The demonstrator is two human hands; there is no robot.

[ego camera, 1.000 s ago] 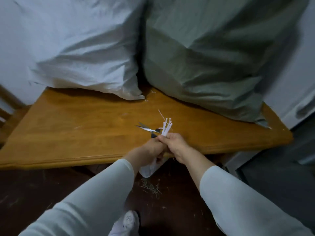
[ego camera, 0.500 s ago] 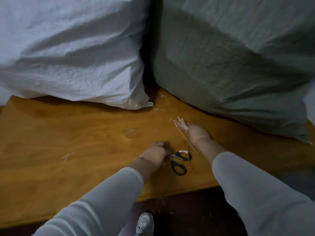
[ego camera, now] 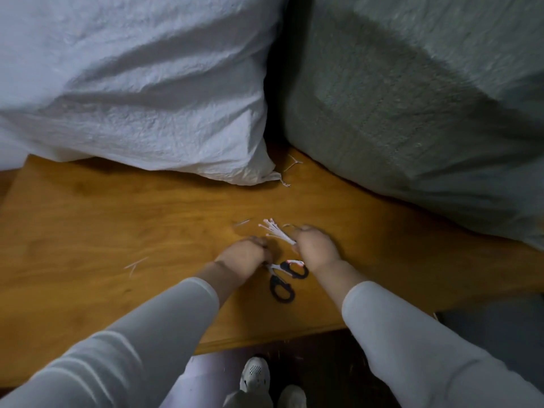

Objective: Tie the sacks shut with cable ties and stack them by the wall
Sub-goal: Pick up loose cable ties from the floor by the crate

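Gripping cable ties (ego camera: 275, 232) in right hand (ego camera: 316, 248); scissors (ego camera: 284, 278) on table (ego camera: 117, 231).

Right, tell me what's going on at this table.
A person stands at a wooden table. Their right hand grips a bundle of white cable ties. Their left hand sits curled over the blade end of the black-handled scissors, which lie on the wood; whether it grips them is unclear. A white sack and a grey-green sack lie side by side at the back of the table. A few thin offcuts are scattered nearby.
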